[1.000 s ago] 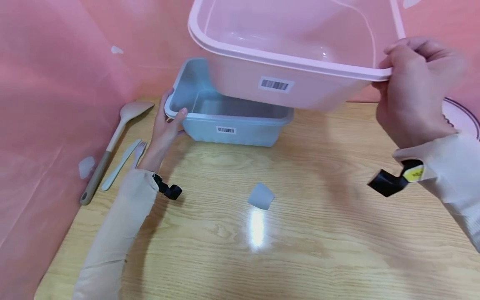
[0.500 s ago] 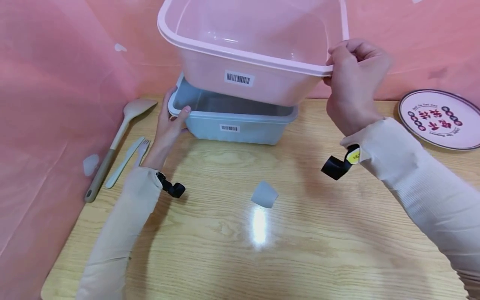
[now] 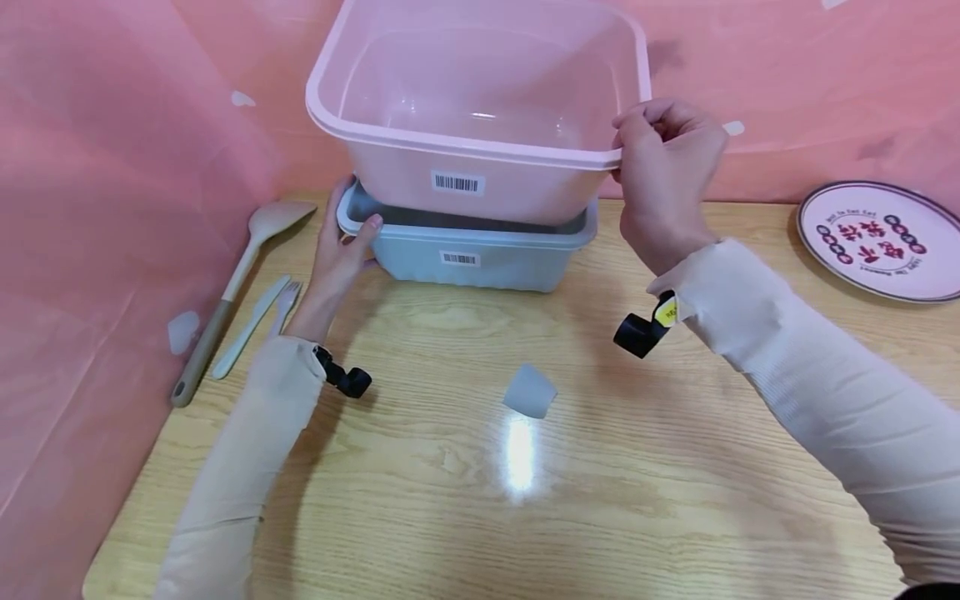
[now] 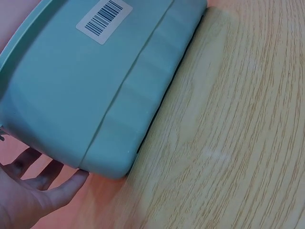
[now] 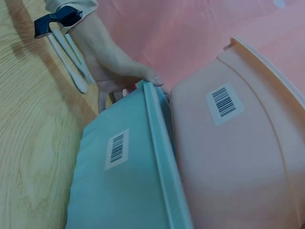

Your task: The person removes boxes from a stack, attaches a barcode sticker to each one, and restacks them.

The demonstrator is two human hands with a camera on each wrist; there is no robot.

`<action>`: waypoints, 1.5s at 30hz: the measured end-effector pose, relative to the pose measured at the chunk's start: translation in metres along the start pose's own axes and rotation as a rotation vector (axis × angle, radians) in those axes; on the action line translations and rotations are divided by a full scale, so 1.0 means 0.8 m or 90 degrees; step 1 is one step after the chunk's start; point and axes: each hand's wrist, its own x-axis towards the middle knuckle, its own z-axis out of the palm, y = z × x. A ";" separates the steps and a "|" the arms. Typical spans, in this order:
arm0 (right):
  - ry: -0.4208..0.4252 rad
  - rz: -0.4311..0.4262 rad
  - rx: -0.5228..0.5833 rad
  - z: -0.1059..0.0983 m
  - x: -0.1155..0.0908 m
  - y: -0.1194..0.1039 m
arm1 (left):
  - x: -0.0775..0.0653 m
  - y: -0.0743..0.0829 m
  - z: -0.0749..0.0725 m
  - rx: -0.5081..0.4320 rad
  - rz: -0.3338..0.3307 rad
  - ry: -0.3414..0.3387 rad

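A pink plastic basin (image 3: 480, 158) is held up by my right hand (image 3: 667, 179), which pinches its rim at the front right corner. Its lower part sits just inside the mouth of a blue plastic basin (image 3: 495, 262) on the table. My left hand (image 3: 337, 258) grips that blue basin's left end, thumb over the rim in the head view. In the left wrist view, fingers (image 4: 66, 191) lie along the blue basin's end wall. Both basins carry a barcode label on the front. The right wrist view shows a gap between the pink basin (image 5: 233, 143) and the blue rim.
Left of the basins lie a spatula (image 3: 232, 292), a pale knife (image 3: 251, 327) and a fork (image 3: 285, 304). A small grey piece (image 3: 530, 392) lies mid-table. At the back right is a plate (image 3: 881, 237) with red characters. Pink sheeting (image 3: 787, 100) stands behind and at the left.
The pink basin has moved left and down with my right hand, now lower over the blue basin. My left hand stays on the blue basin. The plate has come fully into view.
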 end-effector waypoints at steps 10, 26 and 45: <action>-0.012 -0.014 -0.060 -0.003 -0.001 0.024 | 0.001 -0.002 0.004 -0.009 -0.005 -0.003; 0.012 0.008 -0.177 -0.005 -0.004 0.059 | -0.003 -0.004 0.003 0.006 0.002 0.005; -0.102 0.053 -0.266 -0.014 -0.009 0.053 | -0.008 -0.004 0.002 0.004 0.016 0.011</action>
